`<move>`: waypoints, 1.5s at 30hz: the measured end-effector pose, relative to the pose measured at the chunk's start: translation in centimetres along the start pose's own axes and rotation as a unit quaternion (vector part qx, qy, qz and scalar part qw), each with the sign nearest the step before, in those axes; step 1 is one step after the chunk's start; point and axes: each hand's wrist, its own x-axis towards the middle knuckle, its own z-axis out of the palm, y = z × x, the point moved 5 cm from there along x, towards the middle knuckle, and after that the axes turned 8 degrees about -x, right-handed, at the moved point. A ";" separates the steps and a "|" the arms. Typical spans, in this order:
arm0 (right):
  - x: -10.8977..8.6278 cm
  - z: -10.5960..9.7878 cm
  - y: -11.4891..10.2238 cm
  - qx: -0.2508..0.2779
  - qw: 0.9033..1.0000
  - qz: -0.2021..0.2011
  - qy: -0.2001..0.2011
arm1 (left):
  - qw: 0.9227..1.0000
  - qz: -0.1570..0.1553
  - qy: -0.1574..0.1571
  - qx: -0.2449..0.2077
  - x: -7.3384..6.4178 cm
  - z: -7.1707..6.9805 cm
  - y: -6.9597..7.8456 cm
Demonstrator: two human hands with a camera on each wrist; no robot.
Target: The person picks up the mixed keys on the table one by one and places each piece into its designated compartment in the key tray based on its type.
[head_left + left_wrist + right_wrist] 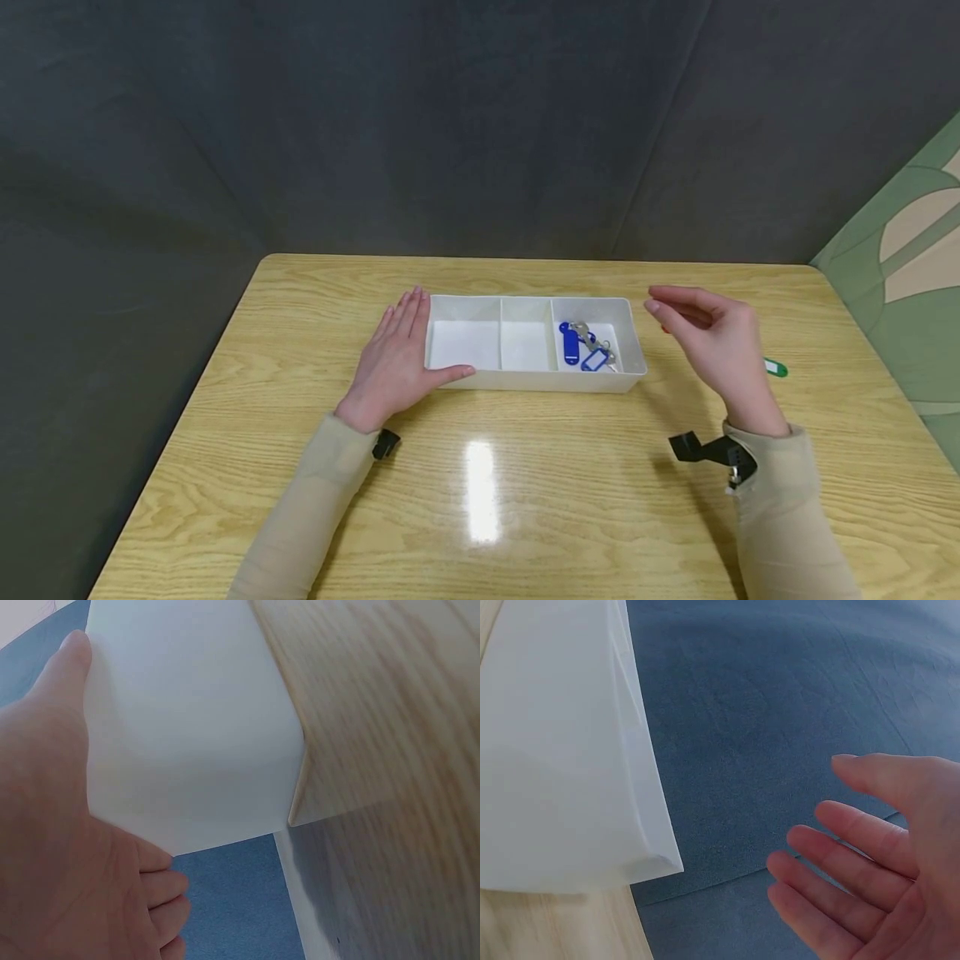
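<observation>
A white three-compartment tray (525, 382) stands on the table. Flat against its left end lies my left hand (397, 358), fingers straight and thumb along the front rim; the left wrist view has this hand (82, 817) touching the white outer wall. Keys with blue key tags (571, 344) lie in the tray's right compartment. To the right of the tray my right hand (716, 342) hovers with nothing in it, its fingers loosely bent. The right wrist view has this hand (877, 862) apart from the tray's corner.
A green key tag (777, 367) lies on the wooden table (480, 467) beyond my right hand, partly hidden by it. A small red bit (664, 330) shows under the right fingers. Behind the table rises a dark fabric partition (450, 125), with a green patterned surface (900, 275) at right.
</observation>
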 end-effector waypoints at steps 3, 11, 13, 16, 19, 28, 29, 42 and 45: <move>0.0 0.0 0.1 0.003 1.000 0.003 0.001 | 1.000 -0.001 -0.001 0.003 0.0 0.1 -0.1; 0.1 -0.3 0.3 0.006 1.000 0.006 0.004 | 1.000 0.000 -0.002 0.002 -0.1 0.1 -0.1; 0.2 -0.4 0.4 0.008 1.000 0.005 0.004 | 1.000 0.000 -0.001 0.002 -0.1 0.1 -0.1; 0.2 -0.5 0.5 0.011 1.000 0.001 0.004 | 1.000 -0.001 -0.003 0.002 -0.1 0.1 -0.1; 0.3 -0.6 0.7 0.016 1.000 0.000 0.005 | 1.000 -0.003 -0.005 0.003 0.0 0.2 -0.1; 0.2 -1.4 1.4 0.016 0.999 0.025 0.018 | 1.000 -0.001 -0.002 0.004 0.0 0.3 -0.1; 0.2 -1.6 1.5 0.015 0.999 0.027 0.020 | 1.000 -0.002 -0.003 0.004 0.0 0.3 -0.1; 0.6 -3.0 2.3 0.051 0.997 0.038 0.042 | 1.000 0.000 0.000 0.000 0.0 0.1 0.0; 0.6 -3.2 2.4 0.038 0.997 0.038 0.047 | 1.000 0.000 0.001 0.001 0.0 0.1 0.0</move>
